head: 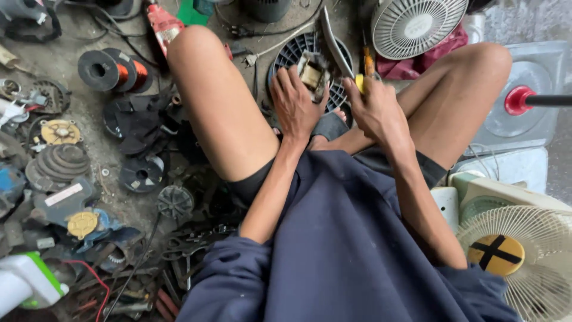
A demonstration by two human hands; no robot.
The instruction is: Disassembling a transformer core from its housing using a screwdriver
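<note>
Fan repair workshop floor; copper wire spools (pixel 113 70), fan grilles (pixel 417 24), scattered motor parts (pixel 58 164)

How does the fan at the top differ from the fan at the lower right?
The top fan has a white grille with a plain pale hub; the lower-right fan has a cream grille and a yellow hub crossed in black. The top fan lies beyond the knees, the lower-right fan beside the right arm. Both have round radial grilles.

Single head-worn view, aimed steeply downward from close above a seated person's dark blue lap and bare knees, taking in both hands at upper centre, cluttered grey concrete floor (pixel 89 113) at left, cream round-grilled plastic fan (pixel 524 256) at lower right.
</note>
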